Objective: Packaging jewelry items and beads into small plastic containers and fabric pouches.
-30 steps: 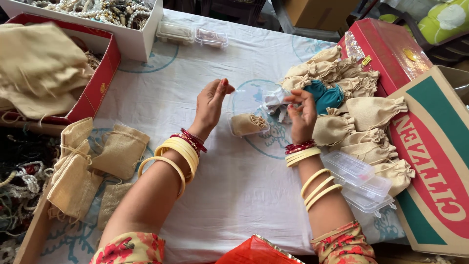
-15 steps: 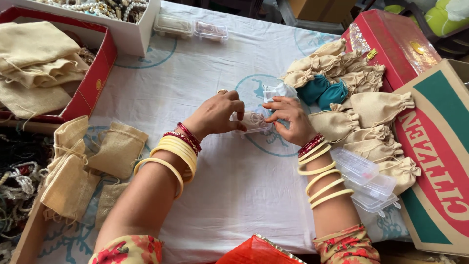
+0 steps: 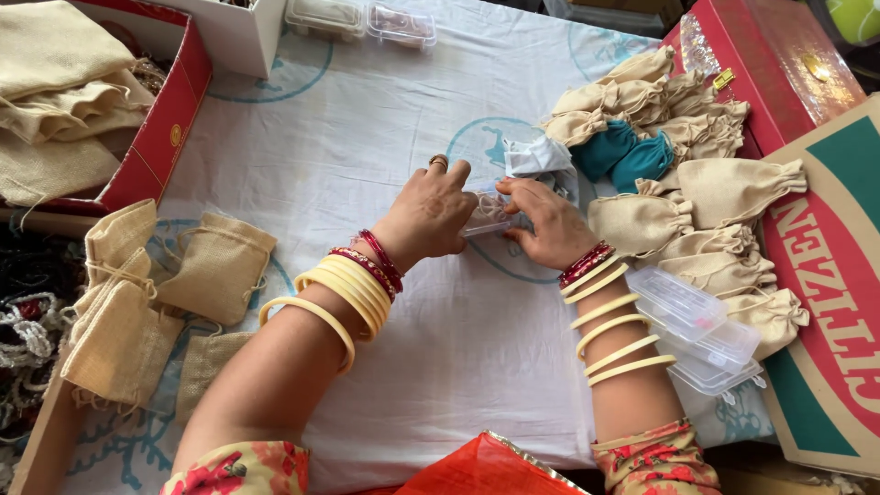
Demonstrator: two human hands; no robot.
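A small clear plastic box (image 3: 486, 216) with a beige cloth pouch inside lies on the white printed table cloth (image 3: 367, 137). My left hand (image 3: 429, 213) presses down on its left side, and my right hand (image 3: 543, 220) grips its right side. Both wrists carry red and cream bangles. Just beyond the box lies a crumpled white wrapper (image 3: 538, 158). My fingers hide most of the box.
A heap of beige pouches (image 3: 706, 215) with two teal pouches (image 3: 628, 156) lies at right, next to a red box (image 3: 779, 64) and a cardboard carton (image 3: 830, 275). Stacked clear boxes (image 3: 701, 330) sit by my right forearm. Burlap bags (image 3: 156, 284) lie at left, below a red tray (image 3: 151, 137).
My hands came down from open in the air onto the clear box and closed on it. The view has shifted a little, so everything sits slightly lower and to the right.
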